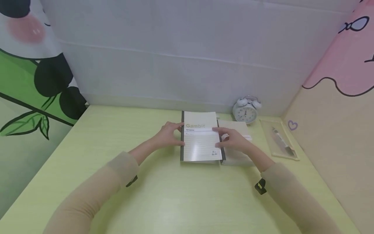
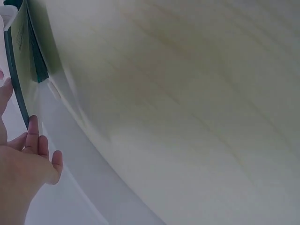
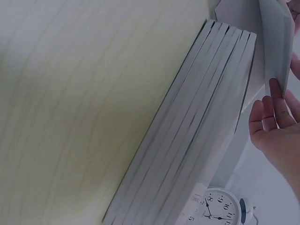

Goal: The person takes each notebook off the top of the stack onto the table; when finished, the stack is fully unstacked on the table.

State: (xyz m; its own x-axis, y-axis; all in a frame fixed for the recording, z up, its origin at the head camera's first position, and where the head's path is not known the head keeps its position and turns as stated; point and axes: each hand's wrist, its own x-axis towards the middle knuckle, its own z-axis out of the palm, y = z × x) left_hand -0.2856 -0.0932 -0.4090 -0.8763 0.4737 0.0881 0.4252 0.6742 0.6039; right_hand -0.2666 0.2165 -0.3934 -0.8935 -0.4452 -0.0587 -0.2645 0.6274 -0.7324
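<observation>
A pale notebook [image 1: 200, 144] with a dark spine and "Gambit" on its cover is held up over the table between both hands. My left hand [image 1: 166, 136] grips its spine edge, thumb on the near part. On the opposite edge, my right hand [image 1: 235, 140] pinches it with thumb and fingers. In the left wrist view the notebook's dark spine [image 2: 18, 89] meets the fingertips. A stack of several similar notebooks [image 3: 197, 112] lies just right of the held one, partly hidden by the right hand in the head view.
A white twin-bell alarm clock [image 1: 245, 112] stands behind the stack by the back wall. To the right, a shallow clear tray [image 1: 266, 138] holds a pen [image 1: 281, 141]. The pale table [image 1: 163, 201] is bounded by walls at the back and right.
</observation>
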